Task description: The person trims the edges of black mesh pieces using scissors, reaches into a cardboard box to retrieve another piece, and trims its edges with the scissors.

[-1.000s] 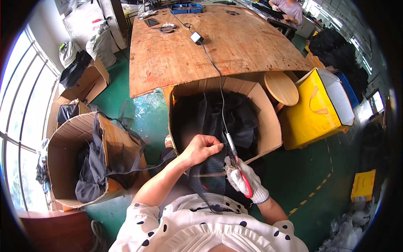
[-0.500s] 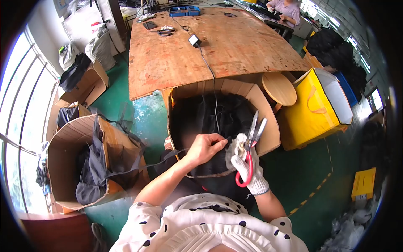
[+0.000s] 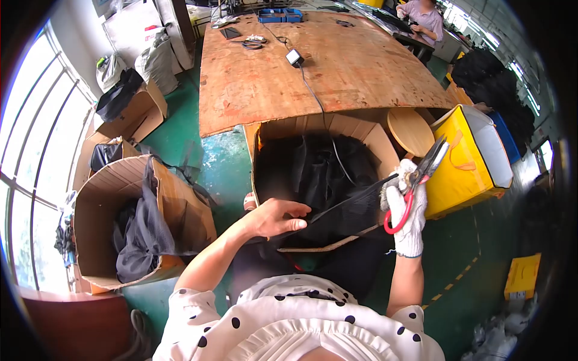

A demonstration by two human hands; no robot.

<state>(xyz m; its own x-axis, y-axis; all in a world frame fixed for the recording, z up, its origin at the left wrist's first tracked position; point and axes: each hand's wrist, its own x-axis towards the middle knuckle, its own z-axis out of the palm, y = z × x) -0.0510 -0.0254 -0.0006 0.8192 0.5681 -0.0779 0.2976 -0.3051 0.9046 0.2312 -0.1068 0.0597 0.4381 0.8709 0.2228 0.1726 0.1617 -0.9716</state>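
Note:
My bare left hand is over the near left rim of a cardboard box, thumb and fingers apart. A thin black strap slants up from beside its fingertips to my right hand. That hand wears a white knitted glove and is closed round red-handled scissors, blades pointing up and to the right. The strap's upper end is at the gloved fingers; their exact hold on it is hidden. Black mesh fabric fills the box below, with a dark cable hanging over it.
A wooden table stands ahead, carrying an adapter and a blue tray. Left is another cardboard box with dark fabric. A round stool and yellow bag are right. A person works far right.
My right hand has moved right and up with the scissors, drawing the strap out between the hands. My left hand has shifted left, and its pinched fingers have parted.

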